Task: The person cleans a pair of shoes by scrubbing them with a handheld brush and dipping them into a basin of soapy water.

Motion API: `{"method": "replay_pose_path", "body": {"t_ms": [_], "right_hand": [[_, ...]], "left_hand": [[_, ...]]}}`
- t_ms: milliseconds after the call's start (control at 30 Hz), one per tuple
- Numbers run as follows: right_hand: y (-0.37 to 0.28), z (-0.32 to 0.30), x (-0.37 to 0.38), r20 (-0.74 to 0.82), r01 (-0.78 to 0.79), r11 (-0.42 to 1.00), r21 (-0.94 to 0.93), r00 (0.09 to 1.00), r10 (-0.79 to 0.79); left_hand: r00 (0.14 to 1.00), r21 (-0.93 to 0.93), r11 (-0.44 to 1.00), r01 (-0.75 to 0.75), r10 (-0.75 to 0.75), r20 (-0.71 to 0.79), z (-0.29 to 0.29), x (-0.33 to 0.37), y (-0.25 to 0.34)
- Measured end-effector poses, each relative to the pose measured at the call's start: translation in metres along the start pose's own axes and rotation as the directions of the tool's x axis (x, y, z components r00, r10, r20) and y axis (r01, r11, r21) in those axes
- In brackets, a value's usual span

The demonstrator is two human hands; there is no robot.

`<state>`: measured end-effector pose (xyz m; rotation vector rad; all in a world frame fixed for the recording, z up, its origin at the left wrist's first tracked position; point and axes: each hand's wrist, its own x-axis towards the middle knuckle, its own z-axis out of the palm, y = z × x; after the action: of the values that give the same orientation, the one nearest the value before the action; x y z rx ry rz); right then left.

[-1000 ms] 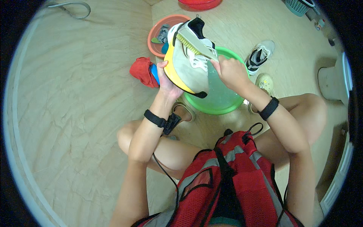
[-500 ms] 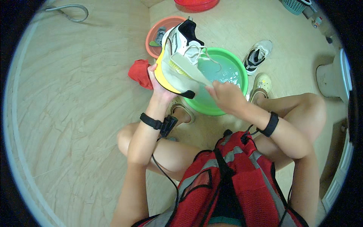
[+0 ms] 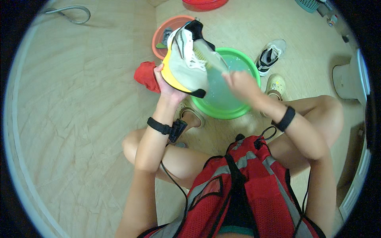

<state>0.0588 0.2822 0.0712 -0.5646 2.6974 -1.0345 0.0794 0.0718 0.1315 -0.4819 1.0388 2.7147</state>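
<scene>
Gripping the shoe point(image 3: 183, 75) from the left, the left hand point(image 3: 170, 88) has its thumb by the yellow sole edge. The right hand point(image 3: 243, 85), blurred, is clenched around the handle of a brush point(image 3: 212, 58), whose bristles face the laces point(image 3: 192, 59); the blur hides whether they touch. The shoe is tilted, heel far and toe near, over the left part of the green basin point(image 3: 229, 116), which holds water point(image 3: 229, 95). Far left of that is an orange basin point(image 3: 157, 41) with a grey cloth point(image 3: 168, 33) inside. A red cloth point(image 3: 146, 77) lies just left of the left hand. A second shoe point(image 3: 274, 53) stands right of the green basin, and a red basin point(image 3: 205, 4) sits at the far edge.
</scene>
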Motion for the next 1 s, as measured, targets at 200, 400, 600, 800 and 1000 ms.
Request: {"method": "replay_pose_path", "body": {"t_ms": [200,400,600,800,1000], "right_hand": [[-0.004,-0.031,-0.003,0.116,-0.054,0.989,0.141,0.993,0.037],[-0.032,-0.036,-0.015,0.197,0.125,0.962,0.241,0.965,-0.175],[-0.028,-0.05,-0.032,0.475,0.075,0.975,0.21,0.864,-0.169],[-0.041,-0.016,-0.012,0.089,0.093,0.961,0.261,0.989,-0.12],[-0.039,-0.031,-0.052,0.286,0.038,0.971,0.238,0.952,-0.107]], "left_hand": [[0.999,-0.109,0.994,0.031,-0.027,0.035,-0.01,0.007,0.0],[0.995,0.003,0.998,-0.061,0.061,-0.077,-0.019,0.009,0.002],[0.99,0.06,0.991,-0.121,0.125,-0.061,-0.02,0.007,0.005],[0.99,0.015,1.0,0.006,-0.003,-0.142,-0.004,0.011,-0.017],[0.988,0.119,0.989,-0.085,0.099,-0.115,-0.009,0.005,0.0]]}}
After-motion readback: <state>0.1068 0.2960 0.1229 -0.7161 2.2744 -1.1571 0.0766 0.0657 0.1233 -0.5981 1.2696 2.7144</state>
